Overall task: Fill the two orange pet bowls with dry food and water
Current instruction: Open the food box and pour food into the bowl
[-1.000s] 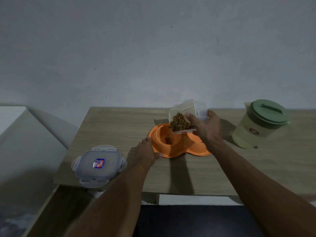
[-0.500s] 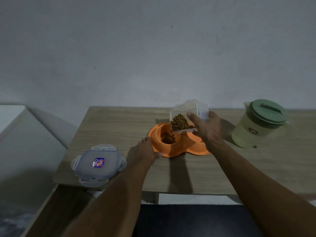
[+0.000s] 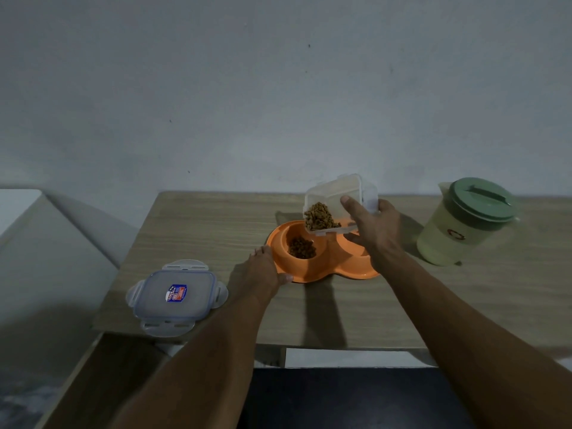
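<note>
Tipping a clear container (image 3: 339, 193) of dry food (image 3: 320, 216) over the orange pet bowls (image 3: 312, 272) at mid-table, the right hand (image 3: 376, 232) grips its walls while the left hand (image 3: 263, 272) rests, fingers relaxed, against the rim; a slow, low pour should prevent spills.

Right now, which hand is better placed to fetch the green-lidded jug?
Probably the right hand: the jug stands on its side, though it holds the food container. The left hand touches the orange bowls, farther away.
</note>
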{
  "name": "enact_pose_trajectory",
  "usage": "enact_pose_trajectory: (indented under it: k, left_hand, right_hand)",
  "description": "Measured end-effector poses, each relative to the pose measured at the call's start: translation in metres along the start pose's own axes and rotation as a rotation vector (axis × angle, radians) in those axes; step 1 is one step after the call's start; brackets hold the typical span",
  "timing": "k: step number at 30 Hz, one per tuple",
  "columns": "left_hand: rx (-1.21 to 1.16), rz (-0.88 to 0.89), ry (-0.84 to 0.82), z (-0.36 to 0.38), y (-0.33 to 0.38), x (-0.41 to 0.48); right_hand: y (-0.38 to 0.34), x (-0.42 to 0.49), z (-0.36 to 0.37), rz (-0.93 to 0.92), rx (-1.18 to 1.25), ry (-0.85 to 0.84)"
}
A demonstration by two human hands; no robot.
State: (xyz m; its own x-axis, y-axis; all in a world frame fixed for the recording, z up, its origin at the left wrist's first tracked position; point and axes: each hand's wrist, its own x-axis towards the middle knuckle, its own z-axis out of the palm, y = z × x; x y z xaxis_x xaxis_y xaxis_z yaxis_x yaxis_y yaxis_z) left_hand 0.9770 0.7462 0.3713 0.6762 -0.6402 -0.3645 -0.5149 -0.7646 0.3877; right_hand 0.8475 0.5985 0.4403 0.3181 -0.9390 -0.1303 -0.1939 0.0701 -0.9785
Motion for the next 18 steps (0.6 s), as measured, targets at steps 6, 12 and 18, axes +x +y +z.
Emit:
enact_pose_trajectory:
  k: [6,12,18]
  left_hand:
    - [0.007,-0.003,0.0,0.0005,0.0001,0.0012]
    - [-0.02,-0.006,0.013,0.0017,-0.0006,0.0017]
    - [-0.027,-0.019,0.02,0.0021,0.0005,0.0007]
  right_hand:
    - [0.0058,-0.0054,0.002,-0.058,-0.147,0.034]
    - [0.0038,-0.0001,0.0017,0.018,-0.018,0.033]
    - [0.0038,-0.0004,-0.0001,-0.041,-0.104,0.036]
